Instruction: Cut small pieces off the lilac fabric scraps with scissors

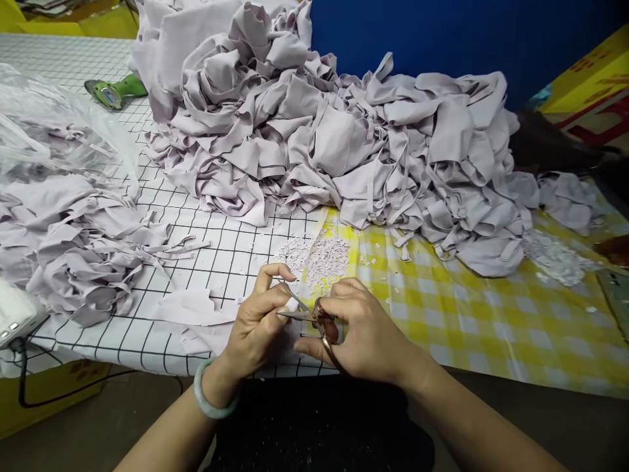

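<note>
Near the table's front edge, my right hand (361, 324) is closed round the handles of a pair of scissors (322, 322). Their blades point left and are parted around a small pale fabric end that pokes up from my left hand (260, 321). That hand pinches a piece of pale lilac fabric (291, 305) between thumb and fingers, with the index finger raised. More of the cloth (211, 337) lies beside and under it. Beyond the blades spreads a scatter of tiny fabric snippets (328, 259).
A large heap of lilac fabric pieces (339, 134) fills the back. At left lie a smaller pile (88, 242), a clear plastic bag (59, 124) and a white device (17, 314) with a black cable. A green-handled tool (115, 90) rests farther back. More snippets (557, 257) are heaped at right.
</note>
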Motion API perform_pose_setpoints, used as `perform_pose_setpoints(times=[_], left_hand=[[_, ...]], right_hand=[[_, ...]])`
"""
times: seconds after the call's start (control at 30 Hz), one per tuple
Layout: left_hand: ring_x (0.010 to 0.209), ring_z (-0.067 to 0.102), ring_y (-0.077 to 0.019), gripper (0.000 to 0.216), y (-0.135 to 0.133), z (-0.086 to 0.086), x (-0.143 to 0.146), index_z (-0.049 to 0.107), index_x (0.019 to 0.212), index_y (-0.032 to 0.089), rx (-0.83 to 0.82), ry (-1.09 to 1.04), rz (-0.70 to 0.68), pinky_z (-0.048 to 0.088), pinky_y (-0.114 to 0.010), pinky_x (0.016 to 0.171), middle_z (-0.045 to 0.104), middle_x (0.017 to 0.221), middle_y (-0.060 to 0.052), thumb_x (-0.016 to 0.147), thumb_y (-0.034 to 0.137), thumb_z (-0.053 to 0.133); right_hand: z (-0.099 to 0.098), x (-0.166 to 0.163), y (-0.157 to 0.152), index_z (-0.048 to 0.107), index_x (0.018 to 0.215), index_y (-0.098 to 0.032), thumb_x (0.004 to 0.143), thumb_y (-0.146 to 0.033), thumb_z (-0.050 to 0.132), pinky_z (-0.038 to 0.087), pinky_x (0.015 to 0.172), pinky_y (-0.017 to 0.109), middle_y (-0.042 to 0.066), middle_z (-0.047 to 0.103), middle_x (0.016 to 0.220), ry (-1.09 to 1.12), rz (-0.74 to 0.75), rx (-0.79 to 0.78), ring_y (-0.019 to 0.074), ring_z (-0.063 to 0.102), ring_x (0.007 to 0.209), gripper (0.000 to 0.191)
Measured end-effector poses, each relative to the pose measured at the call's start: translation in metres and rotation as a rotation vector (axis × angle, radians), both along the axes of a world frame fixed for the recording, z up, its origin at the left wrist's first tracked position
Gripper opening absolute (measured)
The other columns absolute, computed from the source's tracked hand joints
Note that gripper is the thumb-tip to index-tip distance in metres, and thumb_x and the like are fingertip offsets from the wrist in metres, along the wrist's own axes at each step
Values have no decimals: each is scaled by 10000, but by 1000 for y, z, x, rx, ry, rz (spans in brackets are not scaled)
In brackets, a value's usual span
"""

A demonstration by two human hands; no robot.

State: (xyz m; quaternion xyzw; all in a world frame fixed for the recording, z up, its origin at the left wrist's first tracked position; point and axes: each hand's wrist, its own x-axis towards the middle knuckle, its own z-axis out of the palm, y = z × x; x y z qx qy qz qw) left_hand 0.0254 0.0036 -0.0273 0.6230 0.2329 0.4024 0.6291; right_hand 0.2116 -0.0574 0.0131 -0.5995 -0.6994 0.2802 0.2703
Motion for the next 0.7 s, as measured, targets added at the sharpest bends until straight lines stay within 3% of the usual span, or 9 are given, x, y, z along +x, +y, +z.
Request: perform_pose_setpoints(times=[0.7], left_hand=[[1153,452,-306,224,1,-4,13,724,825,243,-10,-62,-72,395,-475,1013,549,714,-83,964,357,590]], right_hand=[[-10,4,-9,492,502,-196,818,-641,697,320,626,301,-29,457,491,3,-116,80,116,414,523,583]])
